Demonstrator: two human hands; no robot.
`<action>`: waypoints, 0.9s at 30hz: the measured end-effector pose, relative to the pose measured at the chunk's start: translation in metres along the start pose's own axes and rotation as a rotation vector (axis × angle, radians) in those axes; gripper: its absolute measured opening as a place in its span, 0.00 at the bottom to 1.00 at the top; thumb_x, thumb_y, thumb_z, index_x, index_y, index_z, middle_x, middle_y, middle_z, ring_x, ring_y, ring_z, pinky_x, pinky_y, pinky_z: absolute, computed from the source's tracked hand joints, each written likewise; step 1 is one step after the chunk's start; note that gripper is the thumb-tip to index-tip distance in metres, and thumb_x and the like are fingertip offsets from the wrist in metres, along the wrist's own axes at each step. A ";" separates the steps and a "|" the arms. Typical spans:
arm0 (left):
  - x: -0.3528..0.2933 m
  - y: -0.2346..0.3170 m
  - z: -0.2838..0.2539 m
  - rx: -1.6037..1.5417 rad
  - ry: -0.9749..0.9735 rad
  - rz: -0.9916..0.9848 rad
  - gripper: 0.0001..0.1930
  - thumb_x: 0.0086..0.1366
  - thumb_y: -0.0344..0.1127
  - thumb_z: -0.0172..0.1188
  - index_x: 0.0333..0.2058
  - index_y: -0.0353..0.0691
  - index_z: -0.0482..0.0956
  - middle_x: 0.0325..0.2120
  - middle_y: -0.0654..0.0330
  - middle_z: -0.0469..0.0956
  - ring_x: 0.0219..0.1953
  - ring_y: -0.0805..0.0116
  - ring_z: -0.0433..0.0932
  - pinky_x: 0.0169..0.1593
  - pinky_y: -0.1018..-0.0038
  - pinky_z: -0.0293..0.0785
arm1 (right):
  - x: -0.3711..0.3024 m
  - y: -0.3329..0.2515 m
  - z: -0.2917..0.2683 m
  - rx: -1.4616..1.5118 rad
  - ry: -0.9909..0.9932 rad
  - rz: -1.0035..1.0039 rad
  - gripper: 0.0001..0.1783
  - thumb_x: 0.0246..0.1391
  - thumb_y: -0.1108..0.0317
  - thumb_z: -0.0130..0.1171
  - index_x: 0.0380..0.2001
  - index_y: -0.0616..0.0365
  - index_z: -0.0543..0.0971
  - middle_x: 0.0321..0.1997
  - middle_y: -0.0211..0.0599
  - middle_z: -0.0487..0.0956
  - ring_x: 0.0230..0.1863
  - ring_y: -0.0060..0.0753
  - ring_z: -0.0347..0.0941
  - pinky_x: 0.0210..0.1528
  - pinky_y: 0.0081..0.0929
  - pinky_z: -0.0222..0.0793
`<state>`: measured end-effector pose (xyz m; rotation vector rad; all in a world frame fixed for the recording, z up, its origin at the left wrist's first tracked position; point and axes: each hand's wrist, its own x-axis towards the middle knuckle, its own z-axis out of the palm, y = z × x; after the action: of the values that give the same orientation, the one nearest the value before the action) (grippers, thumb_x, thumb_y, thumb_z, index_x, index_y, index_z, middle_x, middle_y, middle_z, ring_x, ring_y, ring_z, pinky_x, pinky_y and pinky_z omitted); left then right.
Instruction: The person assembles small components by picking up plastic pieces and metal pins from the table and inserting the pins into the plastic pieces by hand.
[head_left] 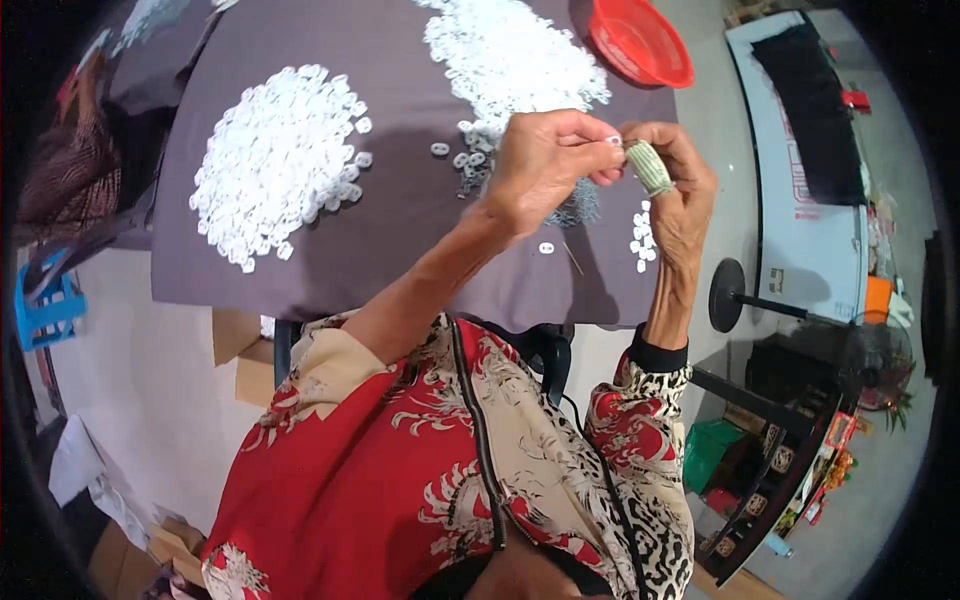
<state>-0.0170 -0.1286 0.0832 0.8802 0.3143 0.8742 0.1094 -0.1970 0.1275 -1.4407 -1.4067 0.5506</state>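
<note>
Above the table my left hand is closed in a pinch, a small white plastic piece at its fingertips. My right hand meets it there with curled fingers; what these grip is hidden. A green-and-white striped wrap covers one digit of the right hand. Below the hands lies a heap of small grey pieces, partly covered by the left hand. A single white piece with two holes and a thin stick rest nearer to me. Several loose white pieces lie beside my right wrist.
A large pile of white pieces sits on the dark tablecloth at left; another pile spreads beyond my hands. A red plastic basket stands at the far right edge. A fan is at right, a blue stool at left.
</note>
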 end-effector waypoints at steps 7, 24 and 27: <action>0.004 -0.001 -0.005 -0.022 -0.052 -0.082 0.09 0.54 0.27 0.57 0.31 0.26 0.74 0.25 0.54 0.76 0.27 0.71 0.76 0.31 0.80 0.73 | 0.000 0.004 0.001 0.032 0.006 0.052 0.12 0.43 0.80 0.42 0.33 0.65 0.73 0.33 0.34 0.74 0.35 0.23 0.69 0.42 0.19 0.63; 0.003 0.001 -0.005 -0.001 -0.028 -0.104 0.11 0.54 0.28 0.57 0.34 0.25 0.73 0.26 0.53 0.77 0.27 0.71 0.76 0.32 0.80 0.74 | -0.001 0.006 -0.001 0.043 0.017 0.086 0.10 0.44 0.77 0.47 0.32 0.65 0.73 0.32 0.33 0.75 0.34 0.22 0.70 0.41 0.18 0.64; 0.002 0.000 -0.005 0.001 -0.028 -0.096 0.12 0.54 0.29 0.57 0.34 0.25 0.73 0.26 0.53 0.76 0.27 0.71 0.76 0.33 0.80 0.74 | -0.001 0.004 -0.001 0.039 -0.001 0.093 0.09 0.44 0.77 0.47 0.31 0.64 0.73 0.32 0.33 0.75 0.34 0.21 0.70 0.41 0.18 0.64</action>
<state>-0.0184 -0.1250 0.0802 0.8710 0.3298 0.7723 0.1122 -0.1976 0.1245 -1.4805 -1.3275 0.6350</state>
